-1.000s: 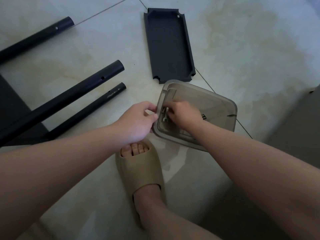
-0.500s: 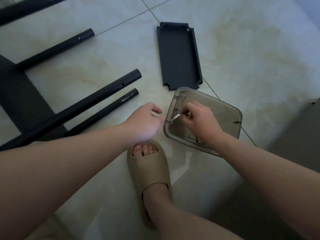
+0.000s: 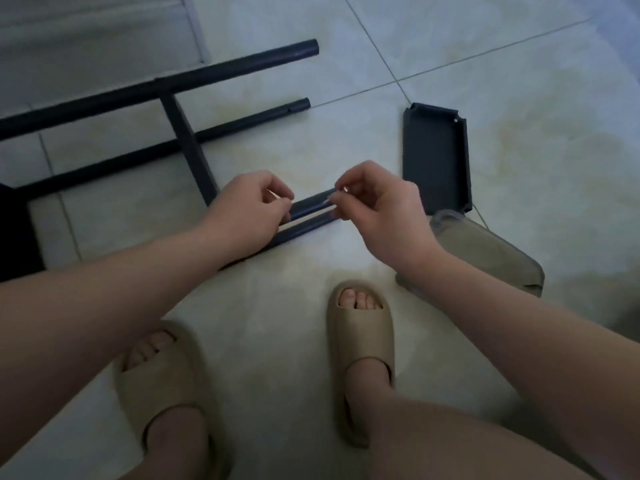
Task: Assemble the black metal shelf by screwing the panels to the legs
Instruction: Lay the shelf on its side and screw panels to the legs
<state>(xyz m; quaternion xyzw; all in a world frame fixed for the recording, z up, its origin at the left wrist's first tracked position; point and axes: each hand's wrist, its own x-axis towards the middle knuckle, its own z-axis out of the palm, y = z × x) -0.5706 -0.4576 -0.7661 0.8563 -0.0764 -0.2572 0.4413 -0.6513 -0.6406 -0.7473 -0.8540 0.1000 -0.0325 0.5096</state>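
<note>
Both hands hover low over the floor [image 3: 450, 46]. Right hand [image 3: 379, 206] pinches a small shiny screw [image 3: 341, 190] between thumb and fingertips, at the tip of a black leg [image 3: 311, 203]. Left hand [image 3: 247, 211] has its fingers curled and tips together over the same leg; what it holds, cannot tell. Loose black panel [image 3: 436, 161] lies open side up, nothing in it. Smoky plastic container [image 3: 491, 252] sits just beside the panel, partly behind the right wrist; contents not readable. Part-built shelf frame [image 3: 183, 133] lies left. Tan slippers [image 3: 360, 337] on both feet.
</note>
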